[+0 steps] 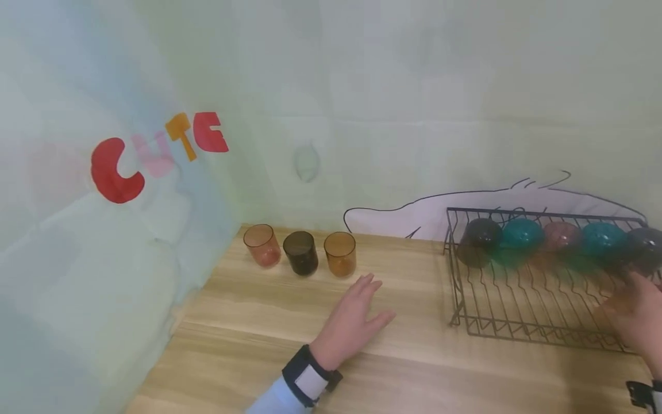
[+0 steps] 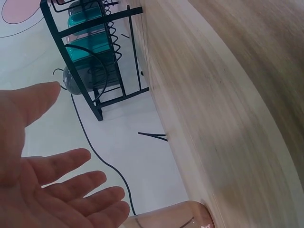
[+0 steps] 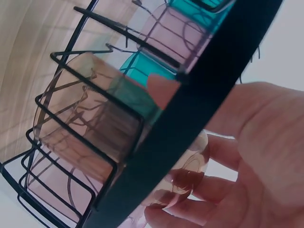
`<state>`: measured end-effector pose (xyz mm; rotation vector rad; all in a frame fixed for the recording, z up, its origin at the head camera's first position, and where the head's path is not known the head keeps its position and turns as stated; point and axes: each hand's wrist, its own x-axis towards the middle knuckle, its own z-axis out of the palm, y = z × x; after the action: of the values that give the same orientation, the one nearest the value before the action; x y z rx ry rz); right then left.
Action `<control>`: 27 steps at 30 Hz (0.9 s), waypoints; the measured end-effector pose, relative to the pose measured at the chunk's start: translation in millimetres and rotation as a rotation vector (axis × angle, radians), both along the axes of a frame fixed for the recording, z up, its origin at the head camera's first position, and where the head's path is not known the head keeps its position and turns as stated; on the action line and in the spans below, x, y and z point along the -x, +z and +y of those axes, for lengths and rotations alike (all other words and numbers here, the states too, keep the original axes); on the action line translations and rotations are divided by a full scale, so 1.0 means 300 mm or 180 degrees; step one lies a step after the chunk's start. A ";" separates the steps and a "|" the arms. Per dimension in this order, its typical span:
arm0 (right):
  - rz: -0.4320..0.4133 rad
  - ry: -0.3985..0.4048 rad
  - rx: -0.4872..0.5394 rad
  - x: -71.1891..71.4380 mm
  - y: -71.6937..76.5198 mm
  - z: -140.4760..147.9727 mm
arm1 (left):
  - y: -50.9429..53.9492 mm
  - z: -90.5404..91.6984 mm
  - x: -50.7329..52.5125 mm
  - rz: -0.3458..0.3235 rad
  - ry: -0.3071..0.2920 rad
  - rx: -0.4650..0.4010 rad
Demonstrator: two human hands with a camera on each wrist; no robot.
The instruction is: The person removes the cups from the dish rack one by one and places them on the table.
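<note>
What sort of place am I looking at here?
Perhaps a home or staged corner: a wooden tabletop, a wire rack holding colored cups, and a pale backdrop with bright letters.

Homelike setting: wooden table [image 1: 248, 345], wire rack [image 1: 543, 214], tinted cups [image 1: 301, 256], playful cartoon backdrop [image 1: 393, 144]

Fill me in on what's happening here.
A person is at work here with bare hands. The right hand grips an amber cup at the black wire rack, where teal, pink and dark cups sit in a row; whether it is going in or coming out, I cannot tell. The left hand is open over the wooden table, holding nothing. Nearest it is an orange cup, standing upright beside a dark cup and a pink cup.
</note>
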<state>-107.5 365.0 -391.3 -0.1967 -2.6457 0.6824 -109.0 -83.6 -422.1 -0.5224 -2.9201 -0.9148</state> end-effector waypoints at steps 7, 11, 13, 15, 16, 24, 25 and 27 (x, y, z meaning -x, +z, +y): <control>0.0296 0.0284 0.0319 -0.039 -0.015 0.013 | 0.012 0.018 0.007 0.0036 -0.0028 0.0080; 0.0452 0.0259 0.0083 -0.027 0.019 -0.019 | 0.015 0.004 0.001 0.0037 0.0035 0.0039; 0.0483 0.0154 -0.0039 -0.022 0.041 -0.040 | 0.018 -0.002 -0.001 0.0037 0.0041 0.0006; 0.0499 0.0026 -0.0094 -0.021 0.067 -0.061 | 0.021 -0.002 0.001 0.0045 0.0033 -0.0009; 0.0478 -0.0039 -0.0103 -0.023 0.084 -0.078 | 0.021 -0.004 -0.001 0.0046 0.0038 -0.0020; -0.0337 -0.0221 -0.0199 -0.045 0.231 -0.241 | 0.031 0.004 -0.002 0.0044 0.0097 -0.0120; -0.0376 -0.0177 -0.0186 -0.049 0.239 -0.264 | 0.032 0.007 -0.001 0.0036 0.0100 -0.0146; -0.0265 -0.0061 -0.0132 -0.057 0.245 -0.312 | 0.033 0.014 -0.001 0.0009 0.0110 -0.0194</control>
<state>-90.3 271.3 -317.6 -0.2434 -2.7309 0.6252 -108.9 -79.3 -412.2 -0.4678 -2.8785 -0.9943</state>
